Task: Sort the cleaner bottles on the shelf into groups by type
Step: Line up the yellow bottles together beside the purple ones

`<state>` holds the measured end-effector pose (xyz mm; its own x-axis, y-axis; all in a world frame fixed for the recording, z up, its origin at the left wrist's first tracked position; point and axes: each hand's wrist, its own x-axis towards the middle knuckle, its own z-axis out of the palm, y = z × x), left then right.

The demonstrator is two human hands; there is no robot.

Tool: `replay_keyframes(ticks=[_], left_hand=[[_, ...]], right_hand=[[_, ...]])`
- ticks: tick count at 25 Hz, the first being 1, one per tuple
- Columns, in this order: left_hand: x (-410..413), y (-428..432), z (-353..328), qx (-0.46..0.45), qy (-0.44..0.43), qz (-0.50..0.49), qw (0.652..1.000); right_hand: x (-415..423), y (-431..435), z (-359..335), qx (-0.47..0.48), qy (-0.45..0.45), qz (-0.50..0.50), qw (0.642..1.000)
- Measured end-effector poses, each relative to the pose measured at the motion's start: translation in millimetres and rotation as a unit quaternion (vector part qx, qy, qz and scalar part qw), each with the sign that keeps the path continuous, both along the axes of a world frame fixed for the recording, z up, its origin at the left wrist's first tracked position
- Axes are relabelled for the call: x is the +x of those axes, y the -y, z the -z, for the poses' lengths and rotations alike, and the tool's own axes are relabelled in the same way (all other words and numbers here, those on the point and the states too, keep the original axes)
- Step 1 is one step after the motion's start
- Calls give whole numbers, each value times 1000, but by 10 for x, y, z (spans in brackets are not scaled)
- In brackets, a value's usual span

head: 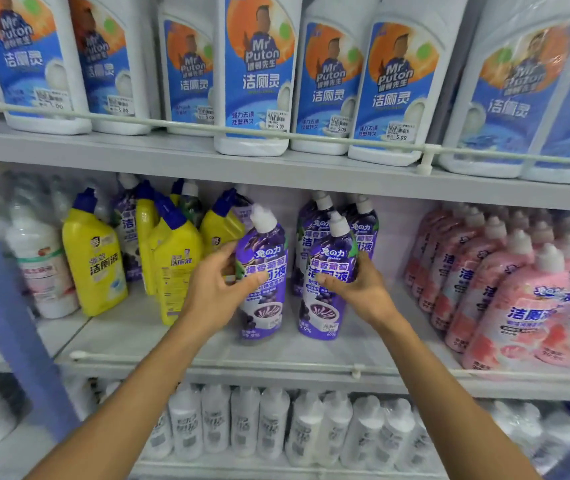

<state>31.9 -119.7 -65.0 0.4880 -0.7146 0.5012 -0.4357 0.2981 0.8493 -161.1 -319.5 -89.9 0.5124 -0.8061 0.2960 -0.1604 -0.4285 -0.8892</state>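
1. Between the two hands, on the middle shelf point(172, 341), two purple cleaner bottles stand upright, close together but not touching.
2. The left hand point(214, 289) closes narrowly on the first purple bottle point(264, 313), thumb at its left shoulder and fingers across the label. The right hand point(359, 292) clasps the second purple bottle point(325, 317) at its waist, thumb on the front.
3. Both seem to be gripped mid-body so they can be slid upright without tipping, probably to gather them with their own kind.
4. Just beyond the right hand stand more purple bottles point(366, 233). Two white caps show, and there may be a third body beside them.
5. To the left of the left hand are the yellow bottles point(93, 258): four in plain view, plus a fifth blue cap further back. They lean on one another, so that patch looks unsorted.
6. Among them, beyond the left hand, sit stray purple bottles point(126, 220), at least two. These look like what is left to pull across.
7. Well apart to the right of the right hand, the pink bottles point(519, 306) stand in tidy rows, apparently grouped already. More than nine caps show; I cannot tell the exact count.
8. Far to the left of the left hand, one white bottle point(41, 265) stands alone.
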Motion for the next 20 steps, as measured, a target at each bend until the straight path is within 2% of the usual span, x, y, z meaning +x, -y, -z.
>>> replay_keyframes(ticks=[3,9,13,16,20], left_hand=[[-116,514,204,12,-50,30,998],[-15,914,241,69,-62,65,994],[44,906,613,179,-45,61,981],[11,996,817,174,-52,5,983],[-89,1294,785,164,-66,1,984]], right_hand=[[-148,94,157,5,25,-22,999],[-499,504,138,2,23,-4,1000],[-620,581,195,4,33,14,999],[-613,540,404,38,95,57,993],[-556,633,443,68,101,40,992]])
